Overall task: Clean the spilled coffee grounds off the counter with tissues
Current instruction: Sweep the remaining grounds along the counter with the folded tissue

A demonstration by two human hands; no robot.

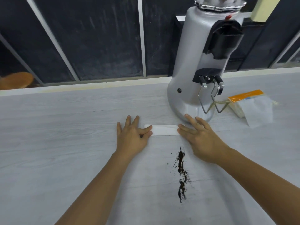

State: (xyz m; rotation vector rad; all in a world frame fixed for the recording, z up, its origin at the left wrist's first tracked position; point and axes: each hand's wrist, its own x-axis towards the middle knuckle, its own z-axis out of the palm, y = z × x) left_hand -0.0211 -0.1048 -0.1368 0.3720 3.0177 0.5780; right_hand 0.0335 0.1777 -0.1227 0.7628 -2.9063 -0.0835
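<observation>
Progress: early, judged from the layout; the coffee grounds [181, 168] lie unwiped in a dark trail on the counter [65, 127], running toward 6 o'clock from just below the hands, with loose specks on its 9 o'clock side; nothing looks gathered yet; wiping and disposal are both left to do.

Tissue [164, 129]: one folded white strip, flat on the counter, lengthwise 9 to 3 o'clock, at 12 o'clock of the trail and apart from it; no grounds visible on it.

Left hand [133, 135]: palm down, fingers spread on the counter; index finger and thumb tip rest on the strip's 9 o'clock end; pressing looks likelier than pinching, but that is not certain.

Right hand [201, 137]: palm down, fingers spread and straight; the inner fingertips lie on the strip's 3 o'clock end, the outer ones just beside the grinder's base; holding nothing.

The counter between the forearms reads a shade paler; sheet or light, cannot tell.

Counts: two hands; one folded tissue under them; one grounds trail; one silver coffee grinder [203, 54] at 1 o'clock of the tissue, black chute, wire fork at the front; one orange tissue pack [245, 96] at 3 o'clock of the grinder, near it; one loose white sheet [258, 111] hanging out of that pack.

Likely next step: draw the strip toward 6 o'clock over the trail; the fine specks may smear or scatter.
</observation>
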